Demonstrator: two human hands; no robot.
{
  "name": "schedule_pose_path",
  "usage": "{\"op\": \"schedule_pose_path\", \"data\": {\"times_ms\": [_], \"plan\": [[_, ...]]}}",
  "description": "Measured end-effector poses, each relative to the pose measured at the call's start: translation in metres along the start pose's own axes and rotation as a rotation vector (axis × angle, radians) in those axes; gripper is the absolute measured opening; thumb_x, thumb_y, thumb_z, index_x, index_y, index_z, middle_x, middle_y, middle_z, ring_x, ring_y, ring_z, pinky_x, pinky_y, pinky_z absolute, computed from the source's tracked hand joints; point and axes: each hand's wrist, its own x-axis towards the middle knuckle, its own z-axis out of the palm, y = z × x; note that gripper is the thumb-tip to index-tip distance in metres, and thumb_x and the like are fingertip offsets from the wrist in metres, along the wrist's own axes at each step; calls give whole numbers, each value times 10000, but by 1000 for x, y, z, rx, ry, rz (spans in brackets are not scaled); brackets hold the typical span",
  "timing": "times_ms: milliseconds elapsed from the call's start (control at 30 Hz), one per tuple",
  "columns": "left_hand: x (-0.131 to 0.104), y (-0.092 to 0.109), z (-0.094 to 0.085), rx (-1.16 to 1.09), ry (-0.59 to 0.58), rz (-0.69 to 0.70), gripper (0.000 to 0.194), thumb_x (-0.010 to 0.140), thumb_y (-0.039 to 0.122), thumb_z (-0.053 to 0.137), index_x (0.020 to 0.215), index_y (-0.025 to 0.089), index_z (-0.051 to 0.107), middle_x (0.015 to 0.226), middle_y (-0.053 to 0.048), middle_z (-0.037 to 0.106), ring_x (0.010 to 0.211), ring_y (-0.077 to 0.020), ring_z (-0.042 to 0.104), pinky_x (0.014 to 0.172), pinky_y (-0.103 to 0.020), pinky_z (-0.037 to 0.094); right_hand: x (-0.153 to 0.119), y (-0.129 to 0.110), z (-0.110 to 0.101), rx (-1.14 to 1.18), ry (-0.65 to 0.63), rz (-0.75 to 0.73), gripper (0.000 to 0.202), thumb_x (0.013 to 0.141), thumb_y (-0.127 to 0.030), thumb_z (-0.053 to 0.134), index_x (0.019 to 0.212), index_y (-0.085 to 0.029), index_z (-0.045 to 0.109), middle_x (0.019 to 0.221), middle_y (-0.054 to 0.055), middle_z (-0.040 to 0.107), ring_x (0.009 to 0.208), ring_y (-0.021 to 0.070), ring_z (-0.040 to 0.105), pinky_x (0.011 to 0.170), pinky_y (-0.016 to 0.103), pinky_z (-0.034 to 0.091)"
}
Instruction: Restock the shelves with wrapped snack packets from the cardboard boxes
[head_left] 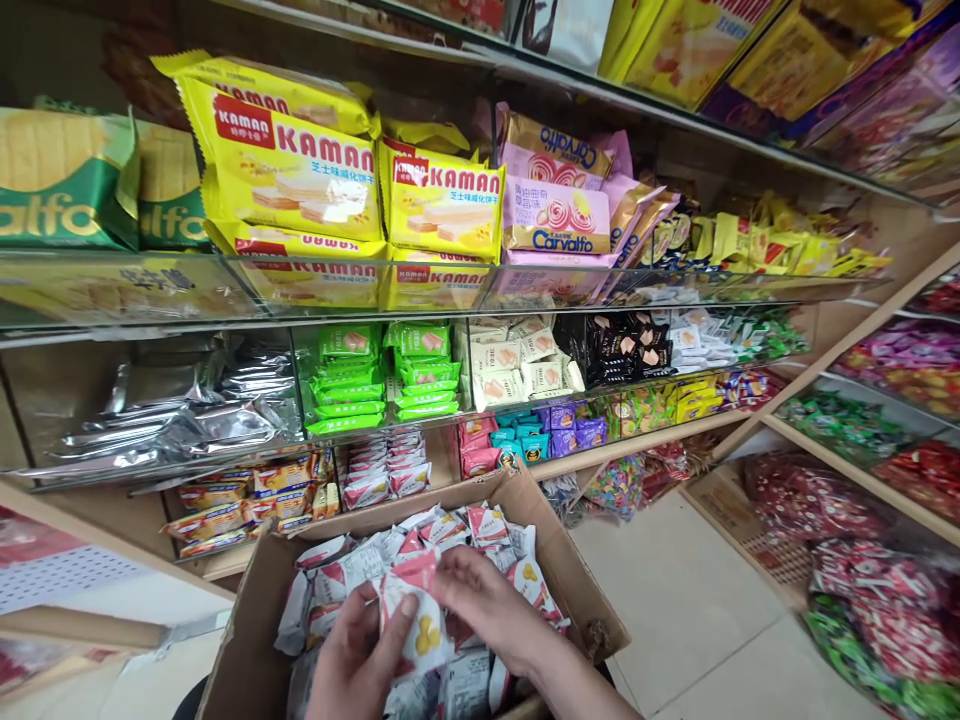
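Left hand (360,655): grips pink-and-white packet (426,622), thumb across its front. Right hand (487,605): fingers at packet's upper right. Both over open carton (244,600) of similar packets (360,568). Far: shelves (645,446); yellow KAMAN packs (300,175) above, silver packets (165,395) lower left. Right: tiled floor (675,600), filled bags (885,600).

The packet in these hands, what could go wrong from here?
The packet between the left hand and right hand could slip and drop among the loose packets below. A hard squeeze might crush it. With some lying close to the rim of the box, a knock might spill them onto the floor.
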Motion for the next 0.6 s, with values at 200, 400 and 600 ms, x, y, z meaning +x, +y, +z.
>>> {"op": "schedule_pose_path", "data": {"times_ms": [200, 400, 600], "plan": [[4, 14, -5, -106, -57, -116, 371, 512, 417, 734, 754, 198, 557, 492, 72, 549, 513, -111, 499, 518, -201, 412, -9, 7, 2, -143, -123, -68, 204, 662, -238, 633, 823, -151, 545, 767, -14, 561, 686, 108, 506, 646, 218, 382], [14, 4, -31, -20, -4, -146, 410, 518, 493, 697, 784, 195, 606, 676, 28, 614, 628, -147, 553, 560, -235, 439, -1, 7, -2, -361, -100, -52, 181, 609, -192, 638, 749, -146, 531, 680, -38, 523, 607, 87, 458, 567, 192, 341], [9, -4, -69, 360, -240, -38, 369, 587, 523, 639, 784, 212, 623, 787, -7, 640, 772, -191, 578, 670, -238, 456, 43, -17, -19, -773, 204, -194, 206, 685, -256, 571, 860, -149, 569, 837, 30, 626, 745, 154, 555, 637, 230, 387]]}}
